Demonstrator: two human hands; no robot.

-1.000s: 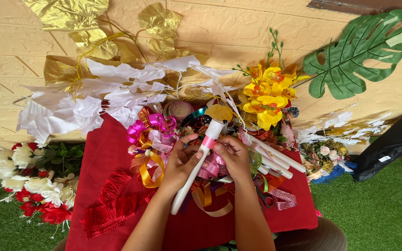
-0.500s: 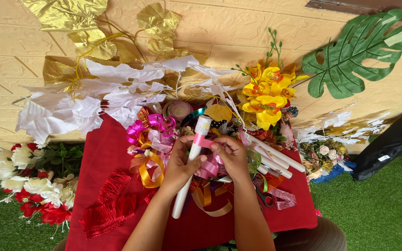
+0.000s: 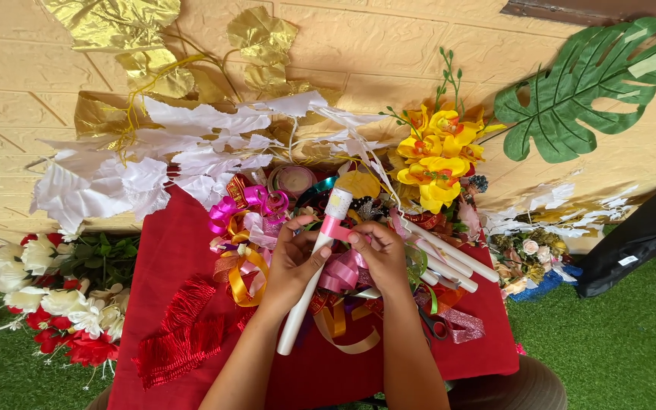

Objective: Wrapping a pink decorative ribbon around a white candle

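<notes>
Red cloth (image 3: 184, 266) covers the table, w/ white leaves (image 3: 153, 159), gold leaves (image 3: 115, 23), a big green leaf (image 3: 586, 83) and yellow flowers (image 3: 438, 156) along the wall behind. Red & white flowers (image 3: 39, 304) lie on the grass at left.

White tube (image 3: 314, 269) runs diagonal over the ribbon heap (image 3: 267, 235), mid-cloth. Looks light & stiff, prob paper or plastic, smooth so it could slip; best held mid-shaft. Left hand (image 3: 291, 266) does that, fingers wrapped and clamped round the tube. More tubes (image 3: 449, 254) lie just beside, to the right.

Pink ribbon (image 3: 334, 228) wraps the tube near its top: soft, thin, limp, likely slippery, so pinch near the wrap. Right hand (image 3: 383, 254) has fingertips (image 3: 354, 238) pinched together on it.

Scissors (image 3: 436, 325) sit on the cloth nr the right wrist. No containers that I can make out; ribbons lie loose in the heap.
</notes>
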